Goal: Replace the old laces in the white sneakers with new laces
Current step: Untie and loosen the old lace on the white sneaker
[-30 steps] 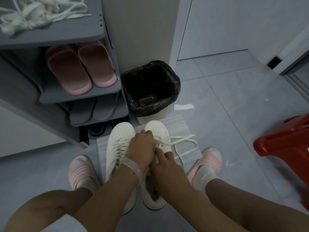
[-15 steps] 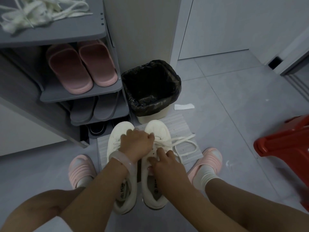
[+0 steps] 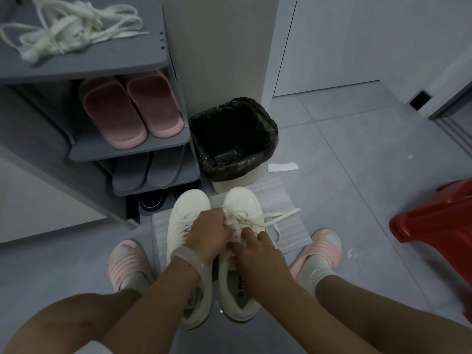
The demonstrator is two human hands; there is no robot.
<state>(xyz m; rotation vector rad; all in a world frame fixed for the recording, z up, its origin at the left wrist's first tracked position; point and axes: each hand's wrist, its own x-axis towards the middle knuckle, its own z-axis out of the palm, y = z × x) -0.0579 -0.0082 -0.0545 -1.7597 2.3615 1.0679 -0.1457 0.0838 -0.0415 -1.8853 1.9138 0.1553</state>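
Sneakers: two white sneakers (image 3: pixel 190 238) stand side by side on a pale mat (image 3: pixel 286 226) on the floor, toes near the mat's far edge.
Left hand: the left hand (image 3: pixel 208 235) pinches the lace (image 3: pixel 278 217) on the right sneaker.
Right hand: the right hand (image 3: pixel 258 247) has its fingers curled on that sneaker's tongue, close beside the left hand.
Spare laces: a loose pile of laces (image 3: pixel 69 26) lies on the rack's top shelf (image 3: pixel 107 60).

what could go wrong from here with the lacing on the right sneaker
1. The loose lace end trails off the right sneaker across the mat; a hard tug by the left hand could leave the two ends uneven.
2. The right hand covers the eyelets, so a hole might get skipped unseen.
3. The lace pile on the shelf top looks similar, so old and new laces could get mixed up.
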